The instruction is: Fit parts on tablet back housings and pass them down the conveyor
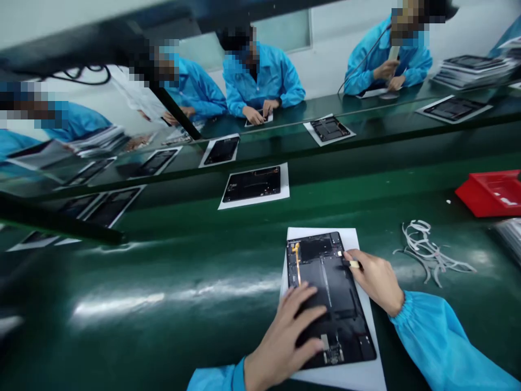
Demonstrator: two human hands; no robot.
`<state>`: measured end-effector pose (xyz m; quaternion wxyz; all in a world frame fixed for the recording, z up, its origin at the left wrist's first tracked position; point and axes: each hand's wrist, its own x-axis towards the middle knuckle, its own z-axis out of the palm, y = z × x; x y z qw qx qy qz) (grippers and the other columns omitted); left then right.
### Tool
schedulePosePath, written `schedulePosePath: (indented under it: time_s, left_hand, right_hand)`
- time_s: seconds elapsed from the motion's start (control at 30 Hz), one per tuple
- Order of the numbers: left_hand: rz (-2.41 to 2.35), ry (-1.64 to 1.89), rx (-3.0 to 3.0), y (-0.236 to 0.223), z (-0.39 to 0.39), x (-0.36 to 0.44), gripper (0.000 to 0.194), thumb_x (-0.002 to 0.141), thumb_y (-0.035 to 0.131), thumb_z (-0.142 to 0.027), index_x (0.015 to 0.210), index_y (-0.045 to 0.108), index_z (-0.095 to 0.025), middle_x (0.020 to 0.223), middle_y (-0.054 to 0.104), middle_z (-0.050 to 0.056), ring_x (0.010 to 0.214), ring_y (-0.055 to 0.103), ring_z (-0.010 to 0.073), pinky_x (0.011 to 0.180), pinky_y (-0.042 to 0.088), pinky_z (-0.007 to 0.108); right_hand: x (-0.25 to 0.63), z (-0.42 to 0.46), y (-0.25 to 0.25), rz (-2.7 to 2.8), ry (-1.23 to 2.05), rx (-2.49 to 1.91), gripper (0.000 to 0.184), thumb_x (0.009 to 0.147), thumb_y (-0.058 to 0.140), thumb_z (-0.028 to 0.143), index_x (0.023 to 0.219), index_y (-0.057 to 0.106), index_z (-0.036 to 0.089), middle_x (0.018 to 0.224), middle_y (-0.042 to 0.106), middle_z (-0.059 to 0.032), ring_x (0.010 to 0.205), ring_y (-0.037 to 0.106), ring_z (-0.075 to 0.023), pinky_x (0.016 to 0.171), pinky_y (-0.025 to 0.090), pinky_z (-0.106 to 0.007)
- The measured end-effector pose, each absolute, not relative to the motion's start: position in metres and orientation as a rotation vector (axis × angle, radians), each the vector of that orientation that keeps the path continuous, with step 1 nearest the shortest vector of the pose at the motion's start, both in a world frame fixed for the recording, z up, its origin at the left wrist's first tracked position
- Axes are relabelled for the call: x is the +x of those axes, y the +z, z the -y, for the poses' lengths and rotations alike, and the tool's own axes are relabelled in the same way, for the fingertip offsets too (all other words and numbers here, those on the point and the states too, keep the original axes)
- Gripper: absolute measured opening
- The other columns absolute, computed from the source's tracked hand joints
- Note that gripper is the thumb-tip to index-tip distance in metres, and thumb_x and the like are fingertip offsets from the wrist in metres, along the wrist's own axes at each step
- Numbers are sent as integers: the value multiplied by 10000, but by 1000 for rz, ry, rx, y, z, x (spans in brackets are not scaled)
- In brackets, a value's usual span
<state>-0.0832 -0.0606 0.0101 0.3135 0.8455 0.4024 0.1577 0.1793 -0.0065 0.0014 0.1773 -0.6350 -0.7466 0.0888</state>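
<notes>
An opened black tablet [325,282] with its inner boards exposed lies on a white sheet [350,239] on the green bench. My left hand [285,336] rests flat on its lower half, fingers spread, holding it down. My right hand [376,279] is closed in a pinch on a small pale tool [353,264] whose tip touches the tablet's right edge. Both arms wear blue sleeves.
A pile of white peeled strips [427,250] lies right of the tablet, a red tray [492,193] further right. Another opened tablet on a white sheet [253,184] sits on the green conveyor [366,190] ahead. Several people in blue coats work across the line.
</notes>
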Motion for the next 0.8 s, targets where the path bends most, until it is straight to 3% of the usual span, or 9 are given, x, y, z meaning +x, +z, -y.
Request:
schedulePosePath:
  time_s: [0.13,0.2,0.27,0.4,0.5,0.6,0.8]
  left_hand:
    - [-1476,694,1332,24,51,-105,513,962,396,-478,1444,314,-323,1593,179,64,1443,225,280,1092,385,488]
    - [-1315,615,1053,35,49,-115,491,989,308,-457,1464,274,-338,1567,267,63,1391,352,256,1043,448,467]
    - [-1198,528,958,41,49,-118,447,1009,245,-377,1443,336,-320,1512,382,68,1330,452,235,1044,440,483]
    - [-1274,516,1113,33,52,-102,380,986,328,-276,1327,495,-251,1368,561,84,1258,537,231,1049,437,478]
    - [-1295,604,1364,17,52,-84,371,962,422,-326,1322,455,-241,1310,595,93,1199,582,230,1003,493,421]
    - [-1373,747,1577,3,39,-75,386,970,385,-390,1325,380,-240,1288,588,115,1183,583,230,976,508,398]
    - [-1372,1038,1675,-6,-75,-62,378,929,456,-433,1219,455,-190,1164,628,107,1071,623,223,958,493,401]
  right_hand:
    - [188,10,2,2190,223,-2080,139,936,497,293,933,605,206,686,698,-26,619,677,-202,488,313,-261]
    - [191,15,0,2224,206,-2122,202,944,492,347,871,613,203,664,682,-48,621,675,-226,503,321,-272]
    - [193,21,-4,2253,192,-2102,272,950,475,384,815,629,204,665,673,-70,650,677,-251,531,349,-287]
    - [192,26,-10,2257,243,-2042,208,932,491,285,848,667,212,695,678,-67,681,677,-246,566,376,-295]
    - [191,25,-7,2228,301,-2042,194,927,493,248,912,686,232,734,695,-56,719,683,-247,576,381,-294]
    - [193,21,1,2191,375,-2041,179,928,507,271,927,686,259,751,702,-39,737,684,-246,576,376,-285]
    - [202,12,3,2038,471,-2050,303,984,395,384,850,636,258,701,690,-30,744,690,-250,571,365,-284]
